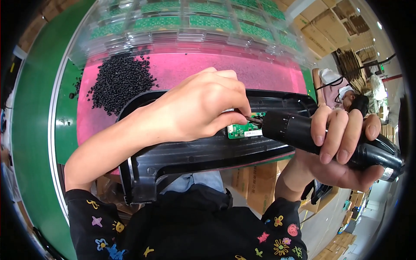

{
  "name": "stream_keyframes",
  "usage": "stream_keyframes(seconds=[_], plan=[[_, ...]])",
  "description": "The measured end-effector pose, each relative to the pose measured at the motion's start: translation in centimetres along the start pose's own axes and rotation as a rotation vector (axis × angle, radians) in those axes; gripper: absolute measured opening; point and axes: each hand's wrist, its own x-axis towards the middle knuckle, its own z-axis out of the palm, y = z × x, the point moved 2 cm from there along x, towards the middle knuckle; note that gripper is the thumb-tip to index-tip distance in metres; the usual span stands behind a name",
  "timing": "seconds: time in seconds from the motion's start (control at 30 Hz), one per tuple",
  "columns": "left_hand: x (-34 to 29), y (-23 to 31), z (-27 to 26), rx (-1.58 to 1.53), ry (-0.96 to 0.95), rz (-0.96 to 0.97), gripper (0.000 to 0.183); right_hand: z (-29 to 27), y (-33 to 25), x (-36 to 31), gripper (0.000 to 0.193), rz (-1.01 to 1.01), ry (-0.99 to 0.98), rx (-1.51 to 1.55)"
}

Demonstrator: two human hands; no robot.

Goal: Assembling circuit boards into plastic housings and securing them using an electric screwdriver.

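My right hand (342, 134) is wrapped round a black electric screwdriver (287, 126), which lies nearly level with its tip pointing left. Thumb and forefinger of my left hand (208, 102) pinch together right by the driver's tip; whatever is between them is too small to make out. Under the tip sits a green circuit board (237, 131) with a white label, partly covered by my fingers and the driver. The board rests inside a long black plastic housing (195, 155) that lies across the table edge in front of me.
A heap of small black parts, apparently screws (121, 80), covers the left of the pink mat (177, 65). Clear plastic trays (208, 37) of green boards stand stacked at the back. Cardboard boxes (318, 37) and another person (336, 86) are at the right.
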Motion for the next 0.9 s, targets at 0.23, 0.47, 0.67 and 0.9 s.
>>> stream_keyframes(seconds=[0.23, 0.47, 0.67, 0.9], plan=[[-0.2, 0.0, -0.1, 0.051, 0.022, -0.009, 0.013, 0.0, 0.2, 0.2, 0.049, -0.018, -0.062, -0.016], [-0.1, 0.0, 0.4, -0.291, -0.074, -0.134, 0.014, 0.7, 0.0, -0.1, 0.044, 0.031, -0.036, 0.098], [0.0, 0.5, -0.4, -0.428, -0.198, -0.239, 0.014, 1.1, 0.3, -0.2, 0.041, 0.064, -0.119, 0.249], [-0.2, 0.5, 0.3, 0.222, 0.095, -0.050, 0.009, 0.0, 2.0, -1.9, 0.051, 0.211, -0.100, -0.021]])
